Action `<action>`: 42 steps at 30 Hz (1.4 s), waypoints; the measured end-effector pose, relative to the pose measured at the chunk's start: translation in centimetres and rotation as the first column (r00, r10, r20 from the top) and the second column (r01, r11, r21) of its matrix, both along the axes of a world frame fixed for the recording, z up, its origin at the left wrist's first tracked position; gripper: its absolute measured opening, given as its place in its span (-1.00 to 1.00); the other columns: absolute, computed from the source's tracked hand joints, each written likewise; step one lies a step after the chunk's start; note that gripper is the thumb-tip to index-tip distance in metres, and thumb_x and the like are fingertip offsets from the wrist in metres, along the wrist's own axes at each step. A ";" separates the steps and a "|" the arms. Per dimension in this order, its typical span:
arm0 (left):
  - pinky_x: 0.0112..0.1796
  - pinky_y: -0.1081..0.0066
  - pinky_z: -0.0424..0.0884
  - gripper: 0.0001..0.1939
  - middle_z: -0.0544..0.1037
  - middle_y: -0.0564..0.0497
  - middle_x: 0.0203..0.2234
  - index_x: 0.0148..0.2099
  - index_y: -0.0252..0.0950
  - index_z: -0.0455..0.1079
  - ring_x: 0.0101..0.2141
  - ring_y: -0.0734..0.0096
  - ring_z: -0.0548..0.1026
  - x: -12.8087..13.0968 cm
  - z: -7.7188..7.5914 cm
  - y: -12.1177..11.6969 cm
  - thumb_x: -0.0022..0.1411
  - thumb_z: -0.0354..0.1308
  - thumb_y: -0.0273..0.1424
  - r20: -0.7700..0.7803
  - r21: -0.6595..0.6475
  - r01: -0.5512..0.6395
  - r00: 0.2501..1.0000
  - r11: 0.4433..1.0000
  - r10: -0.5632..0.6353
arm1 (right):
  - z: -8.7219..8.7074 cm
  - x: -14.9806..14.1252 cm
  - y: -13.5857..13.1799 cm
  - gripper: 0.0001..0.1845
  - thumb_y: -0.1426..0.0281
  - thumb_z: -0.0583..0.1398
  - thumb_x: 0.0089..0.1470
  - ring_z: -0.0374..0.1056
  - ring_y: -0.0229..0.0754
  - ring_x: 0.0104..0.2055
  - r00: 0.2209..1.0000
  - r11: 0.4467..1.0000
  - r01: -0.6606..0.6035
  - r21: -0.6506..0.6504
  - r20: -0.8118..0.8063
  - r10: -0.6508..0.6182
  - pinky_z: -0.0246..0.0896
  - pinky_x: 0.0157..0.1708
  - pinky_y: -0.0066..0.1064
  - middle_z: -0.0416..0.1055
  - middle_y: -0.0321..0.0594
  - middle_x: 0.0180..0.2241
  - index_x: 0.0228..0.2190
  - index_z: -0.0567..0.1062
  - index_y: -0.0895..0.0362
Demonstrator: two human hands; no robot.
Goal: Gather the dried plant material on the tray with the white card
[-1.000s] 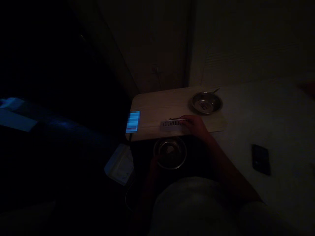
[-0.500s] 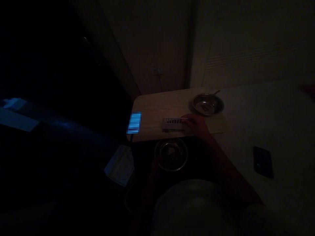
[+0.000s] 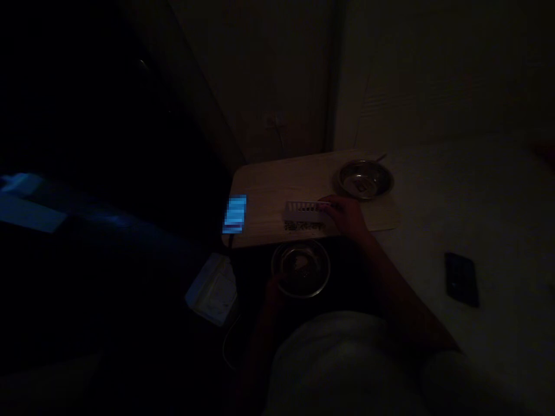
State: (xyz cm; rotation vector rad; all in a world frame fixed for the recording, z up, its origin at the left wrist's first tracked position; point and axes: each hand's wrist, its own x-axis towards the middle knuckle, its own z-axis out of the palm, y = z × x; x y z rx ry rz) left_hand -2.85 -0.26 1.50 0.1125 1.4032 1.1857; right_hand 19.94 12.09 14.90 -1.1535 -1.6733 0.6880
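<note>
the hands are apart: the left hand (image 3: 277,284) sits in deep shadow at the near rim of a steel bowl (image 3: 314,280), too dark to tell whether it grips, and a dark phone (image 3: 461,279) lies well off to the right on a pale surface (image 3: 498,202). the right hand (image 3: 347,216) lies over the end of a white slotted plastic piece (image 3: 303,214) on a light wooden board (image 3: 264,190), with a glowing phone (image 3: 235,214) at the board's left end and a second steel bowl (image 3: 363,179) at its far right.

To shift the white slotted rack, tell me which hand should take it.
Right hand, probably: it rests on the white slotted rack; the left hand is down at the steel bowl.
</note>
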 end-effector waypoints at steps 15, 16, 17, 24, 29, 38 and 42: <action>-0.09 0.18 0.42 -0.80 0.56 0.02 -0.60 -0.60 -0.23 0.44 -0.19 0.06 0.56 -0.1 -0.4 -0.8 -0.24 0.21 -0.65 -0.061 0.079 0.032 0.998 0.996 -0.027 | 0.0 -0.1 0.0 -0.76 0.25 0.21 0.07 0.48 -0.12 -0.24 1.000 1.000 0.015 -0.006 -0.009 -0.015 0.31 -0.20 -0.34 0.58 -0.21 -0.29 -0.28 0.61 0.09; -0.08 0.21 0.42 -0.78 0.58 0.02 -0.58 -0.60 -0.23 0.44 -0.18 0.07 0.56 -0.1 -0.2 -0.9 -0.25 0.22 -0.67 -0.068 0.091 0.041 0.997 0.995 -0.034 | 0.0 -0.1 -0.1 -0.77 0.25 0.21 0.07 0.48 -0.12 -0.25 1.000 1.000 0.018 -0.003 -0.012 -0.019 0.31 -0.21 -0.34 0.58 -0.21 -0.30 -0.29 0.61 0.09; -0.07 0.22 0.41 -0.77 0.59 0.01 -0.56 -0.60 -0.24 0.45 -0.18 0.08 0.56 -0.1 -0.1 -0.9 -0.27 0.22 -0.69 -0.069 0.098 0.051 0.997 0.994 -0.045 | 0.1 -0.1 -0.1 -0.77 0.25 0.22 0.06 0.48 -0.13 -0.26 1.000 1.000 0.025 0.001 -0.016 -0.025 0.31 -0.22 -0.34 0.59 -0.21 -0.30 -0.30 0.61 0.09; -0.08 0.11 0.42 -0.86 0.59 -0.04 -0.56 -0.58 -0.26 0.45 -0.20 0.00 0.57 0.3 0.0 -0.6 -0.21 0.22 -0.61 0.072 0.049 0.074 0.994 0.996 -0.077 | 1.2 0.7 -0.9 -0.79 0.25 0.24 0.04 0.47 -0.16 -0.30 0.983 0.991 0.129 0.020 -0.133 -0.125 0.34 -0.27 -0.34 0.58 -0.24 -0.33 -0.33 0.61 0.09; -0.06 0.05 0.42 -0.91 0.61 -0.08 -0.52 -0.54 -0.29 0.48 -0.18 -0.05 0.57 0.2 -1.3 -0.3 -0.19 0.23 -0.56 0.109 0.001 0.061 0.992 0.998 -0.061 | 1.1 2.2 -1.5 -0.76 0.21 0.28 0.00 0.46 -0.16 -0.34 0.920 0.936 0.347 0.051 -0.210 -0.330 0.34 -0.31 -0.33 0.57 -0.25 -0.37 -0.32 0.61 0.09; 0.01 0.05 0.40 -0.84 0.64 -0.09 -0.40 -0.42 -0.27 0.52 -0.04 -0.09 0.50 0.3 -1.2 -0.2 -0.17 0.26 -0.51 0.157 0.038 0.051 0.986 0.998 -0.056 | -0.5 3.3 -1.5 -0.71 0.21 0.27 -0.02 0.44 -0.13 -0.38 0.872 0.882 0.470 -0.022 -0.140 -0.469 0.33 -0.35 -0.30 0.54 -0.19 -0.41 -0.32 0.59 0.16; 0.00 0.09 0.41 -0.88 0.65 -0.08 -0.42 -0.46 -0.26 0.52 -0.04 -0.08 0.50 0.4 -0.7 -0.2 -0.16 0.24 -0.53 0.125 0.061 0.034 0.991 0.998 -0.041 | -1.0 3.1 -1.5 -0.69 0.19 0.23 0.01 0.42 -0.12 -0.39 0.889 0.894 0.438 -0.091 -0.105 -0.446 0.33 -0.33 -0.28 0.53 -0.15 -0.41 -0.32 0.56 0.17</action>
